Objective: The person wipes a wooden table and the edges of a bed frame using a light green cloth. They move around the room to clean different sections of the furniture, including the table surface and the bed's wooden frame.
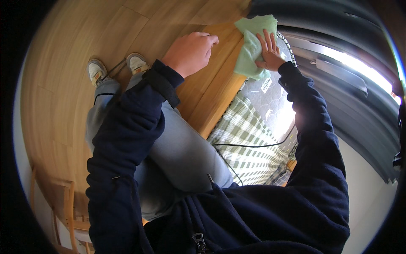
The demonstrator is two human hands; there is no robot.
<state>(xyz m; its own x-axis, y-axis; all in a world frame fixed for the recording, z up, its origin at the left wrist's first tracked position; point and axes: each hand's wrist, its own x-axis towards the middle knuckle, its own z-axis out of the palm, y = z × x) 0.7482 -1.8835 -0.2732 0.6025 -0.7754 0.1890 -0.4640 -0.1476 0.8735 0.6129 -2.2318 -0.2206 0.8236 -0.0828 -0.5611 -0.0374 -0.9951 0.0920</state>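
Note:
A pale green cloth [252, 47] lies draped over a corner of the grey patterned mattress [258, 98] and the edge of the wooden bed frame [219, 89]. Flat on it rests my right hand [270, 52], palm down, its fingers spread. Left of the cloth, above the wooden frame, my left hand [193, 52] is loosely curled, with nothing visible in it; its palm side is hidden. A green and white checked fabric [242, 127] covers the nearer part of the mattress.
Dark curtains [349, 104] hang along the right, with bright light between them. A black cord [253, 146] crosses the checked fabric. My shoes [136, 62] are on the wood floor [73, 104]. Wooden chairs [69, 206] stand at lower left.

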